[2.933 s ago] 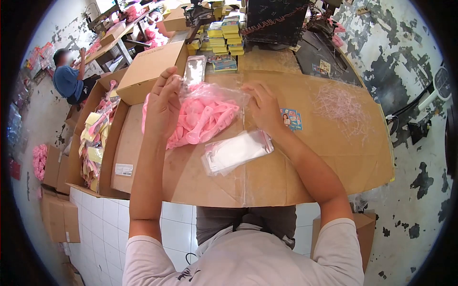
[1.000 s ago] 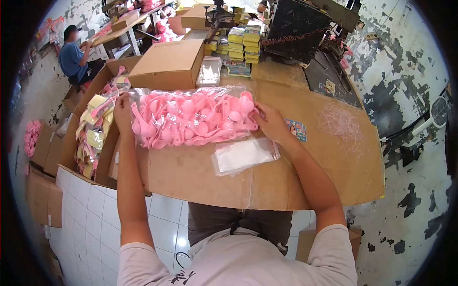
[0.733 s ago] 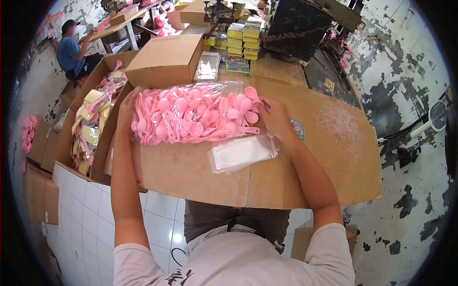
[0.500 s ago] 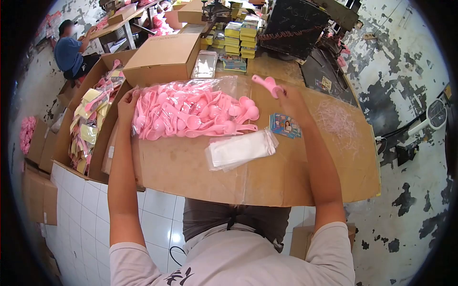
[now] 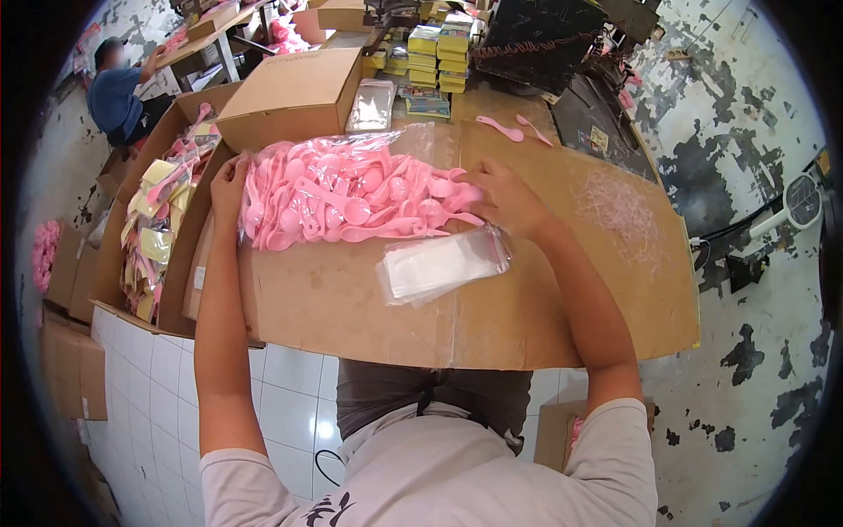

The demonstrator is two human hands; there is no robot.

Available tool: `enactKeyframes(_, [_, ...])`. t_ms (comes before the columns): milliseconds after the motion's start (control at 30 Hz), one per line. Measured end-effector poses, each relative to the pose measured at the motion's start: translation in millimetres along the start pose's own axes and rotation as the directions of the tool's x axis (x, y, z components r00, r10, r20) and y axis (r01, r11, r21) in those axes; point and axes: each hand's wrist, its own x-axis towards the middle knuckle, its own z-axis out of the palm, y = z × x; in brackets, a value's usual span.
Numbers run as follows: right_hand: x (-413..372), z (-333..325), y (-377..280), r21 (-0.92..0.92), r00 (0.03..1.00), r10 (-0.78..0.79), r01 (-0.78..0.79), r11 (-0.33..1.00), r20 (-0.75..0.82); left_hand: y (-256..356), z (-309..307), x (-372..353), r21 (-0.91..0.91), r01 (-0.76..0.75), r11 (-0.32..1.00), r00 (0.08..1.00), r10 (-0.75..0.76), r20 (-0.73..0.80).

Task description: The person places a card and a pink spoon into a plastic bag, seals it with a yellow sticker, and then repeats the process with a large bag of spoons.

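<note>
A bag (image 5: 351, 189) of spoons lies on the left half of the table (image 5: 351, 303). Plastic sleeves (image 5: 443, 263) lie before its right end. Two loose spoons (image 5: 500, 129) lie behind and to the right, near the table's back. A heap of shreds (image 5: 619, 211) lies on the right side. Behind the bag, to the left, is a closed box (image 5: 294, 92), with a clear pack (image 5: 371, 105) just right of it and card stacks (image 5: 439, 57) beyond. Left of the bag is an open carton (image 5: 189, 220) with packets (image 5: 156, 246) in it.

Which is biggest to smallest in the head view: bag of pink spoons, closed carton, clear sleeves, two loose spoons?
1. Bag of pink spoons
2. Closed carton
3. Clear sleeves
4. Left loose spoon, right loose spoon: too alike to rank.
</note>
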Motion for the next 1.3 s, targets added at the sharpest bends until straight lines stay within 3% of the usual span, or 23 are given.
enactKeyframes(200, [-2, 0, 10, 0.023, 0.998, -0.062, 0.061, 0.998, 0.017, 6, 0, -3, 0.005, 0.007, 1.0, 1.0, -0.007, 0.014])
enactKeyframes(300, [-6, -8, 0, 0.119, 1.0, -0.002, 0.003, 0.993, -0.007, 8, 1, -4, -0.018, 0.007, 1.0, 1.0, -0.006, 0.016])
enactKeyframes(400, [-7, -19, 12, 0.17, 0.996, -0.083, 0.084, 0.982, -0.009, 11, 1, -6, -0.014, 0.024, 1.0, 1.0, -0.023, 0.018])
enactKeyframes(500, [-13, -48, 13, 0.144, 0.995, 0.058, -0.069, 0.987, 0.077, 11, 1, -6, 0.01, 0.023, 1.0, 0.999, -0.023, 0.024])
enactKeyframes(600, [-9, -75, 57, 0.135, 0.97, 0.228, -0.237, 0.962, 0.083, 11, 1, -6, 0.017, 0.023, 1.0, 0.999, -0.024, 0.024])
enactKeyframes(700, [5, -75, 98, 0.133, 0.926, 0.307, -0.283, 0.95, -0.222, 8, 0, -3, 0.027, 0.023, 0.999, 0.999, -0.024, 0.028])
enactKeyframes(800, [17, -45, 100, -0.398, 0.821, -0.079, -0.188, 0.898, -0.565, 2, 0, -1, 0.018, 0.018, 1.0, 0.999, -0.019, 0.026])
enactKeyframes(900, [16, -28, 54, -0.106, 0.963, -0.2, 0.183, 0.977, -0.18, 8, 1, -3, 0.017, 0.032, 0.999, 0.999, -0.032, 0.015])
enactKeyframes(1000, [7, -6, -1, 0.034, 0.999, -0.002, 0.0, 0.999, 0.044, 6, -1, -1, 0.02, 0.028, 0.999, 0.999, -0.028, 0.018])
enactKeyframes(1100, [11, 6, -2, -0.006, 0.998, 0.049, -0.048, 0.999, 0.04, 5, 0, -2, 0.023, 0.025, 0.999, 0.999, -0.025, 0.028])
enactKeyframes(1200, [15, 10, 14, -0.094, 0.999, -0.041, 0.039, 0.995, -0.018, 11, -1, -4, 0.063, 0.037, 0.997, 0.999, -0.038, 0.021])
enactKeyframes(1300, [10, 6, 5, -0.113, 0.999, 0.01, -0.014, 0.993, -0.037, 9, -1, -2, 0.054, 0.029, 0.998, 0.999, -0.03, 0.031])
